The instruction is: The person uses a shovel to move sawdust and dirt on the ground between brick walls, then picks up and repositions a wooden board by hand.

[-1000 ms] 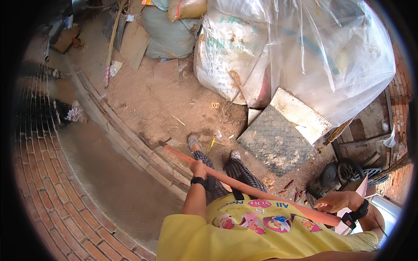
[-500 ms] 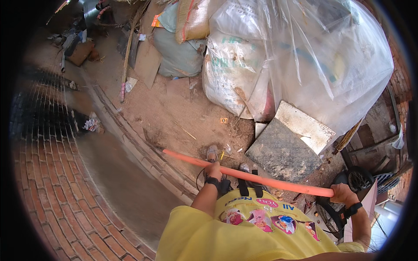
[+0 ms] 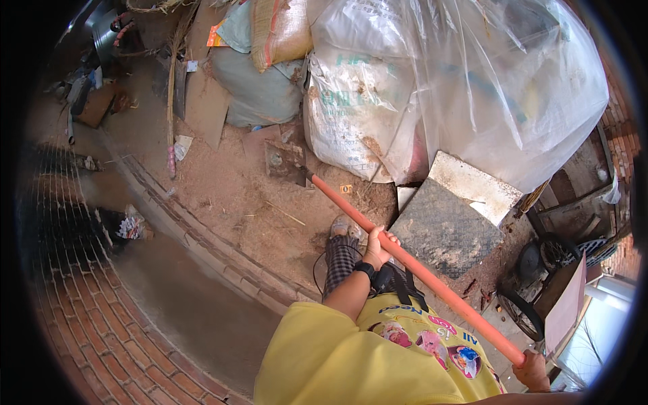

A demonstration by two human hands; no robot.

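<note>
A shovel with a long orange handle [image 3: 439, 290] slants across in front of me. Its dark flat blade [image 3: 283, 163], partly dusty, lies at the far end on the dirt floor by the white sacks. Around the middle of the handle my left hand [image 3: 380, 248] is closed, a black band on its wrist. My right hand [image 3: 532, 371] grips the handle's near end at the lower right, beside my yellow shirt [image 3: 364, 351]. Crumbly brown dirt [image 3: 250, 196] with bits of straw surrounds the blade. One of my shoes [image 3: 345, 227] shows just beyond my left hand.
Full white sacks [image 3: 358, 115] under clear plastic sheeting [image 3: 526, 101] fill the far right. A grey stone slab [image 3: 445, 229] leans near them. A brick curb [image 3: 196, 229] runs along the left. Wheels [image 3: 523, 310] stand at the right, and a thin stick broom [image 3: 171, 115] lies far left.
The shovel has swung from nearly crosswise to pointing away, its blade now in sight on the dirt. My left hand has moved right and forward; my right hand has come down closer to me.
</note>
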